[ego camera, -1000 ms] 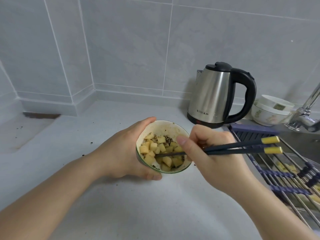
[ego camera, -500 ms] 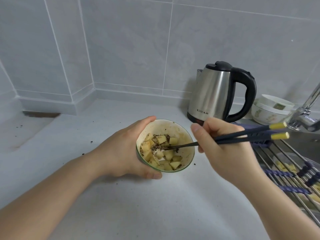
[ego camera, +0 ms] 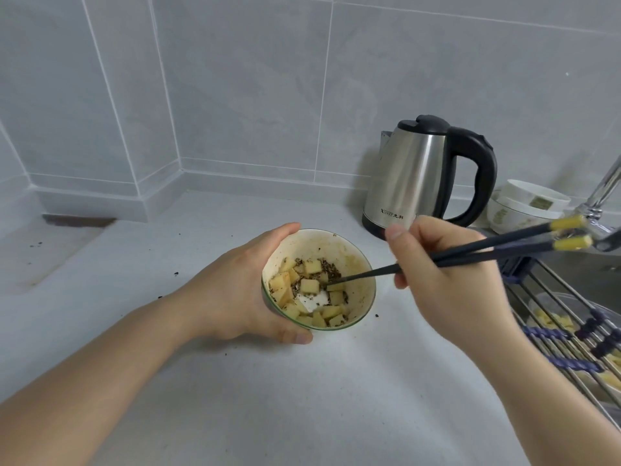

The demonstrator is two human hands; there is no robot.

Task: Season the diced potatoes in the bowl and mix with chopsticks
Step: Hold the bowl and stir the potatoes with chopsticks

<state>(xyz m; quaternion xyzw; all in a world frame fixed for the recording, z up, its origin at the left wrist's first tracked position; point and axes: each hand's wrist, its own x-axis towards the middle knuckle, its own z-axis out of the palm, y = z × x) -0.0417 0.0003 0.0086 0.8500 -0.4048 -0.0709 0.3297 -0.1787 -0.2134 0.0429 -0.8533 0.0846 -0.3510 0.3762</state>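
A small cream bowl point(ego camera: 361, 280) with a green rim sits on the pale countertop, tilted toward me. Inside lie yellow diced potatoes point(ego camera: 311, 286) speckled with dark seasoning, and a white patch of the bowl's bottom shows between them. My left hand point(ego camera: 238, 290) wraps round the bowl's left side, thumb under the near rim. My right hand point(ego camera: 447, 274) grips a pair of dark chopsticks point(ego camera: 487, 248) with yellow ends; their tips reach into the potatoes near the bowl's middle.
A steel electric kettle point(ego camera: 413, 183) with a black handle stands behind the bowl. Stacked white bowls point(ego camera: 524, 210) and a tap point(ego camera: 601, 193) are at the right. A wire rack point(ego camera: 571, 334) spans the sink there. Dark crumbs dot the countertop point(ego camera: 336, 398).
My right hand has drawn back to the right and the chopsticks have swept through the bowl; the potatoes have shifted left, baring a white patch of the bottom. My left hand stayed put.
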